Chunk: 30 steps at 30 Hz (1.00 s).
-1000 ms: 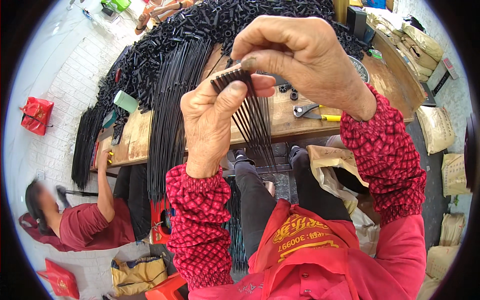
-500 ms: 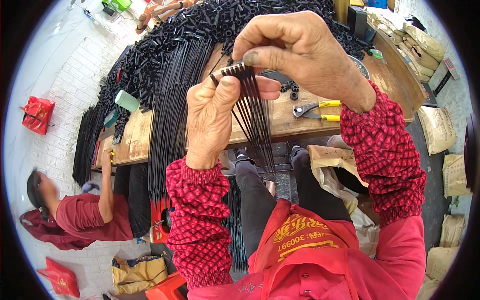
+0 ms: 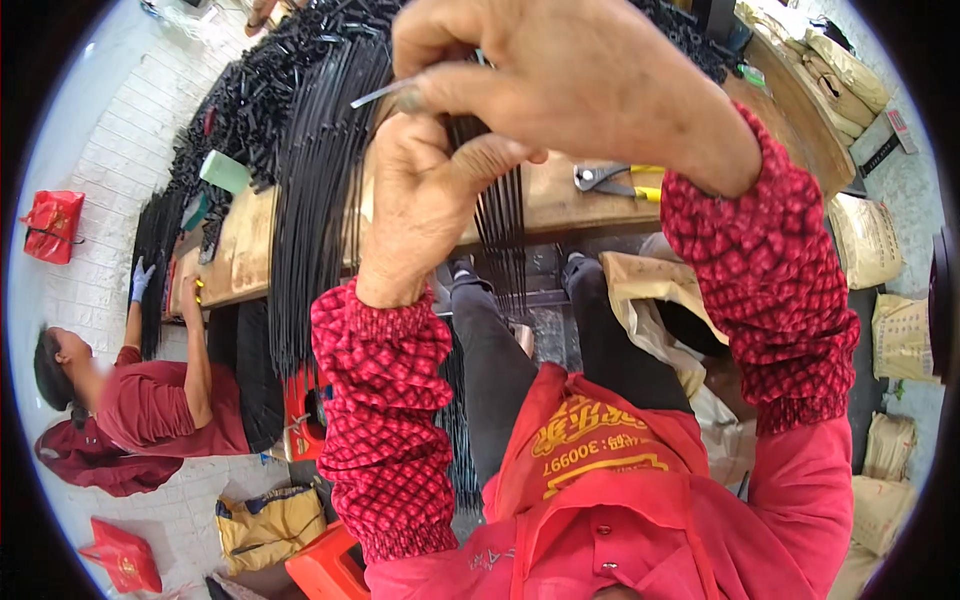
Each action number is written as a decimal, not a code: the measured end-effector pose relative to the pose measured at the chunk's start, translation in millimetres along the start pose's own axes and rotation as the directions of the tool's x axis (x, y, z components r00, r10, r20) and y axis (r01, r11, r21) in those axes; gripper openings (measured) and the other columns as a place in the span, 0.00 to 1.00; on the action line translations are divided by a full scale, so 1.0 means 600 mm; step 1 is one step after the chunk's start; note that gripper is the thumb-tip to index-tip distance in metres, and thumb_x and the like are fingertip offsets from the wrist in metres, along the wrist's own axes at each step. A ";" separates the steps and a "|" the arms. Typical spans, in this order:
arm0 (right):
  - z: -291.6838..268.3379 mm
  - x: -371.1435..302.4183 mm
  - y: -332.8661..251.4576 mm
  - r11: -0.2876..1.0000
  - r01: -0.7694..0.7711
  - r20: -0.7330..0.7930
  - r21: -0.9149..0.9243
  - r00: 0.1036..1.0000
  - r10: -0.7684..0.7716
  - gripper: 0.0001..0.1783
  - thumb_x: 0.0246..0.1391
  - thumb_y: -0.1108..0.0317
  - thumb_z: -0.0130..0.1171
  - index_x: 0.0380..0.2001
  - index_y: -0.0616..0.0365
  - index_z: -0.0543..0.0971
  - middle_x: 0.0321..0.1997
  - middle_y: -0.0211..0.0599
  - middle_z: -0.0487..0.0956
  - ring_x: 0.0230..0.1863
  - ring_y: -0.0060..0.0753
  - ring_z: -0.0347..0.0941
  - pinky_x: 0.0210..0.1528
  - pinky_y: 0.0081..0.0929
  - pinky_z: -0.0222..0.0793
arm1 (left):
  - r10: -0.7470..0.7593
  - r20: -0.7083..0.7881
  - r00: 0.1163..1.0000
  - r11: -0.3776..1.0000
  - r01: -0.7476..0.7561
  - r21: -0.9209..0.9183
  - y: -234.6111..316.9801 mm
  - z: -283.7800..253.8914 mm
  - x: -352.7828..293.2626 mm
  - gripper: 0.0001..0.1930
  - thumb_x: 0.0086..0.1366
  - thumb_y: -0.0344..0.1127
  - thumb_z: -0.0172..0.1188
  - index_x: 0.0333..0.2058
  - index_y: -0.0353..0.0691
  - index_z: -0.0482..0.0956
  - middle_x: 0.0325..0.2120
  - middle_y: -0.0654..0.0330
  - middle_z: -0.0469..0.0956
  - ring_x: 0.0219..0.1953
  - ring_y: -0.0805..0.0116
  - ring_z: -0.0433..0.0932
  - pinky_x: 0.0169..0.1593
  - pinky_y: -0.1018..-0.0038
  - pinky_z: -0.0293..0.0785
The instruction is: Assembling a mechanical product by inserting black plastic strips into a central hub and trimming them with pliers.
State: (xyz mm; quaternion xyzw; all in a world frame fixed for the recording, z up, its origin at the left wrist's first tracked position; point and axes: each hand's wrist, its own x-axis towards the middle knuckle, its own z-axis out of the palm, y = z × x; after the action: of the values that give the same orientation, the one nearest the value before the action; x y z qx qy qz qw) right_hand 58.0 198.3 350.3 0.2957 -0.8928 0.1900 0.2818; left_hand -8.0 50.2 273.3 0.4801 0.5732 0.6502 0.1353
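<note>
While heaps of black rods (image 3: pixel 320 180) waited upper left, left hand (image 3: pixel 425 205) gripped a rod bundle (image 3: pixel 500 220) and right hand (image 3: pixel 570 85) pinched one strand.

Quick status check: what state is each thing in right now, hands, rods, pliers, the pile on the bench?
left hand: closed around the rod bundle
right hand: fingers pinching a thin grey strip at the bundle's top
black rod bundle: held upright, lower ends hanging free
pliers: lying on the wooden bench, untouched
long black rods: draped over the bench edge
</note>
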 end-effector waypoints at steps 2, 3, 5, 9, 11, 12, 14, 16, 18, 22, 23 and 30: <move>0.010 -0.014 0.002 0.986 0.113 -0.049 -0.123 0.992 -0.120 0.21 0.53 0.71 0.52 0.07 0.59 0.68 0.08 0.25 0.58 0.12 0.19 0.54 0.24 0.23 0.64 | -0.103 0.033 0.994 0.994 0.102 0.036 -0.026 0.001 -0.013 0.04 0.59 0.26 0.61 0.33 0.32 0.80 0.29 0.60 0.81 0.33 0.76 0.78 0.38 0.78 0.73; 0.006 -0.018 -0.011 0.999 -0.040 -0.100 -0.004 0.994 0.039 0.20 0.53 0.72 0.52 0.07 0.60 0.69 0.08 0.27 0.60 0.13 0.19 0.56 0.26 0.23 0.66 | -0.150 0.043 0.988 0.988 0.149 0.040 -0.044 -0.001 -0.026 0.06 0.59 0.27 0.61 0.35 0.32 0.79 0.30 0.59 0.82 0.33 0.76 0.78 0.38 0.79 0.74; -0.015 -0.009 -0.037 0.976 -0.182 -0.137 0.119 0.971 0.197 0.20 0.53 0.73 0.53 0.08 0.62 0.70 0.08 0.28 0.63 0.13 0.19 0.58 0.28 0.23 0.69 | -0.088 0.206 0.975 0.908 -0.006 0.419 -0.103 -0.034 -0.063 0.12 0.55 0.23 0.60 0.40 0.31 0.79 0.34 0.56 0.81 0.53 0.61 0.73 0.55 0.63 0.69; -0.028 -0.023 -0.052 0.970 -0.204 -0.128 0.135 0.967 0.221 0.14 0.53 0.74 0.54 0.16 0.67 0.78 0.14 0.36 0.74 0.18 0.20 0.67 0.30 0.24 0.71 | -0.322 0.258 0.911 0.904 0.216 0.369 -0.143 -0.032 -0.098 0.12 0.51 0.19 0.61 0.37 0.34 0.81 0.48 0.58 0.76 0.59 0.60 0.68 0.62 0.63 0.61; -0.058 -0.008 -0.057 0.910 -0.391 0.103 0.137 0.920 0.379 0.13 0.54 0.73 0.55 0.17 0.67 0.78 0.15 0.37 0.75 0.18 0.21 0.67 0.29 0.25 0.71 | -0.111 0.364 0.925 0.892 -0.069 0.447 -0.152 -0.030 -0.096 0.12 0.52 0.21 0.61 0.37 0.36 0.82 0.48 0.58 0.76 0.64 0.57 0.62 0.64 0.62 0.58; -0.065 0.004 -0.060 0.886 -0.444 0.182 0.132 0.889 0.419 0.13 0.54 0.72 0.55 0.18 0.67 0.78 0.15 0.37 0.75 0.18 0.21 0.68 0.29 0.25 0.71 | -0.109 0.386 0.916 0.880 -0.092 0.467 -0.156 -0.033 -0.096 0.11 0.53 0.24 0.62 0.37 0.38 0.82 0.49 0.58 0.74 0.66 0.54 0.56 0.64 0.61 0.56; -0.069 0.020 -0.062 0.821 -0.538 0.323 0.190 0.824 0.465 0.12 0.54 0.71 0.56 0.20 0.67 0.79 0.16 0.37 0.76 0.18 0.20 0.68 0.28 0.24 0.71 | -0.081 0.383 0.920 0.867 -0.125 0.483 -0.160 -0.036 -0.099 0.11 0.53 0.25 0.63 0.37 0.39 0.82 0.49 0.58 0.74 0.66 0.54 0.57 0.64 0.61 0.56; -0.066 0.019 -0.053 0.752 -0.594 0.334 0.286 0.797 0.503 0.12 0.55 0.69 0.55 0.22 0.65 0.79 0.18 0.36 0.77 0.20 0.21 0.70 0.28 0.26 0.72 | -0.042 0.383 0.923 0.852 -0.167 0.496 -0.164 -0.035 -0.102 0.11 0.54 0.29 0.63 0.39 0.40 0.82 0.51 0.57 0.73 0.66 0.52 0.57 0.65 0.59 0.54; -0.052 -0.006 -0.019 0.648 -0.607 0.276 0.460 0.791 0.546 0.11 0.56 0.68 0.54 0.24 0.63 0.80 0.21 0.37 0.78 0.23 0.24 0.72 0.30 0.28 0.73 | 0.002 0.382 0.924 0.819 -0.221 0.529 -0.161 -0.032 -0.103 0.12 0.55 0.30 0.63 0.40 0.41 0.82 0.53 0.56 0.72 0.66 0.51 0.57 0.66 0.59 0.52; 0.016 -0.042 0.068 0.622 -0.635 0.199 0.459 0.756 0.624 0.11 0.56 0.65 0.54 0.28 0.61 0.80 0.22 0.30 0.76 0.22 0.21 0.70 0.27 0.25 0.69 | 0.019 0.436 0.900 0.747 -0.302 0.592 -0.165 -0.034 -0.104 0.14 0.55 0.33 0.62 0.42 0.45 0.81 0.57 0.55 0.67 0.66 0.49 0.55 0.66 0.53 0.50; 0.045 -0.052 0.096 0.738 -0.646 0.180 0.198 0.764 0.620 0.10 0.54 0.65 0.57 0.27 0.62 0.79 0.19 0.24 0.72 0.16 0.16 0.64 0.21 0.18 0.64 | 0.024 0.448 0.894 0.718 -0.327 0.614 -0.156 -0.032 -0.102 0.14 0.53 0.33 0.62 0.40 0.44 0.81 0.57 0.55 0.67 0.66 0.50 0.55 0.66 0.49 0.51; 0.205 -0.077 0.190 0.751 -0.600 0.144 -0.275 0.747 0.649 0.18 0.51 0.61 0.60 0.19 0.68 0.79 0.17 0.52 0.74 0.20 0.43 0.73 0.30 0.38 0.70 | 0.036 0.434 0.900 0.731 -0.320 0.602 -0.155 -0.038 -0.109 0.16 0.46 0.30 0.63 0.38 0.45 0.80 0.55 0.55 0.68 0.65 0.52 0.57 0.65 0.49 0.54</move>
State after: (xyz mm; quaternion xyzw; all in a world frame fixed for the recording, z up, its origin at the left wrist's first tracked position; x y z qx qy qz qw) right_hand -31.9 241.4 207.7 -0.0335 -0.9812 0.1424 0.1254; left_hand -28.0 17.4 164.0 0.6706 0.6762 0.3051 0.0048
